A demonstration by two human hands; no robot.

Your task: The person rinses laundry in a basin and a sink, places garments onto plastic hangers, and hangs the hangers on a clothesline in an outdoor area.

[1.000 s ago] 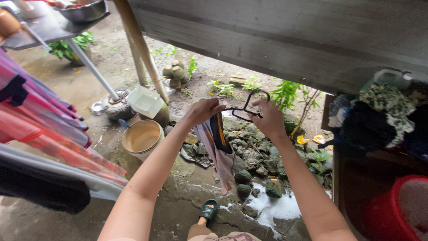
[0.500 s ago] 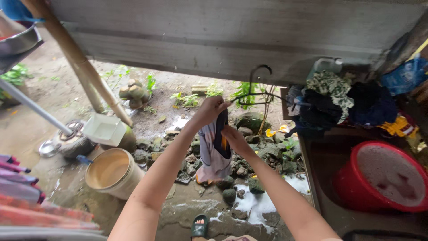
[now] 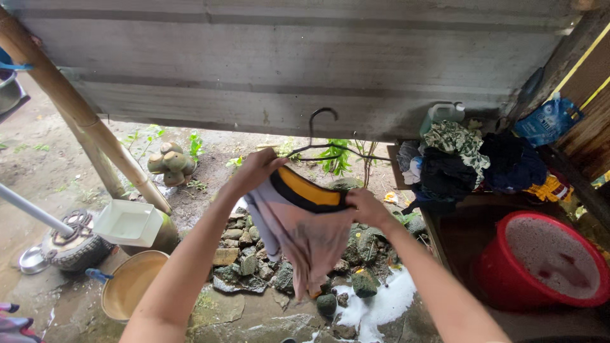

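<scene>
- Both hands grip a wet pinkish garment [image 3: 305,228] with a yellow-and-black collar: left hand [image 3: 254,170] bunching one shoulder, right hand [image 3: 365,208] clenched on the other.
- A dark wire hanger [image 3: 324,143] rides just above the collar; it could slip free.
- A dropped shirt would likely land on muddy stones [image 3: 254,260] and suds [image 3: 381,303].

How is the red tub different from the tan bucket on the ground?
The red tub is bright red and full of white foamy water; the tan bucket is pale tan and shows only its bare inside. The red tub sits to the right by the pile of clothes; the tan bucket sits to the left beside a white square container. Both are round and open-topped.
</scene>
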